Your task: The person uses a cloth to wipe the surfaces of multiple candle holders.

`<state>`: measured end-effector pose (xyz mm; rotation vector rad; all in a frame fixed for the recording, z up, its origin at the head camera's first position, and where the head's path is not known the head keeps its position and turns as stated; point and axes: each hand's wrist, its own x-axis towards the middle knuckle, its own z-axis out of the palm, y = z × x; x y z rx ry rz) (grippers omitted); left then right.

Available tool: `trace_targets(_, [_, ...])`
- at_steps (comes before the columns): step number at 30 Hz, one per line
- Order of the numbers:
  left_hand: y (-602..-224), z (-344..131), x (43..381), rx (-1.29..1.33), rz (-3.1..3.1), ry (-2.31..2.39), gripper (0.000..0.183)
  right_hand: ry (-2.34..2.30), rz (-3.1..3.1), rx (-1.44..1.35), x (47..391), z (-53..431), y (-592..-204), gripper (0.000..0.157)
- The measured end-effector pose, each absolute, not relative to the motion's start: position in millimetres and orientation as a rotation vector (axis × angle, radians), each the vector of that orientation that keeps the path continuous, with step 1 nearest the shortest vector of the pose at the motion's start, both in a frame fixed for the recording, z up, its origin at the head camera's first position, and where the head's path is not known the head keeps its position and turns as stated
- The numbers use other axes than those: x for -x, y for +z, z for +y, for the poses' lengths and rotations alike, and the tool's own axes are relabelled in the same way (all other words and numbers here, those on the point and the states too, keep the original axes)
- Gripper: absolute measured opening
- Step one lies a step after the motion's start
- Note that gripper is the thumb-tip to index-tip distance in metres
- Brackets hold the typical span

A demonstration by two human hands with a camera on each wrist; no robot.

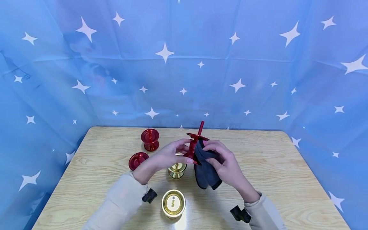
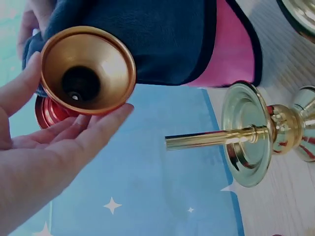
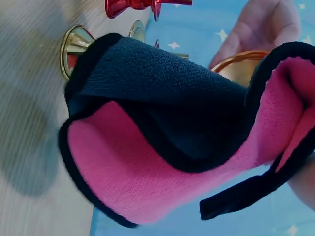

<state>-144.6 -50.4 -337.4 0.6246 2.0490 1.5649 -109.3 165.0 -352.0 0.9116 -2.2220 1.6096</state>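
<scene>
My left hand (image 1: 169,156) grips a red metal candle holder (image 1: 193,145) by its lower part, tilted above the table. In the left wrist view the hollow, copper-coloured underside of its base (image 2: 110,59) faces the camera. A folded cloth (image 1: 207,169), dark blue-grey outside and pink inside with black edging, is pinched in my right hand (image 1: 225,161) against the red holder's side. The cloth's pink face (image 3: 113,167) hangs down in the right wrist view. Behind my left hand, a gold candle holder (image 1: 176,174) stands upright, partly hidden.
Another gold candle holder (image 1: 173,206) stands nearer the front of the wooden table (image 1: 258,179). Two red candle holders stand at the left, one farther back (image 1: 150,142), the other (image 1: 137,160) partly behind my left forearm. A blue starry curtain (image 1: 201,80) hangs behind the table.
</scene>
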Motion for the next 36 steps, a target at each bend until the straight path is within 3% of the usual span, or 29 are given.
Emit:
trace_targets(18, [-332,-61,147,-0.735,1.825,1.645,0.065,1.755,-2.326,-0.729,112,176,-363,0.033])
trace_targets(26, [-336,-56,147,-0.764,1.99,1.552,0.065,1.636,-2.201,-0.983,107,169,-345,0.04])
trace_targets(36, [-332,-66,145,-0.754,1.723,1.673,0.063,1.875,-2.209,-0.782,109,176,-364,0.028])
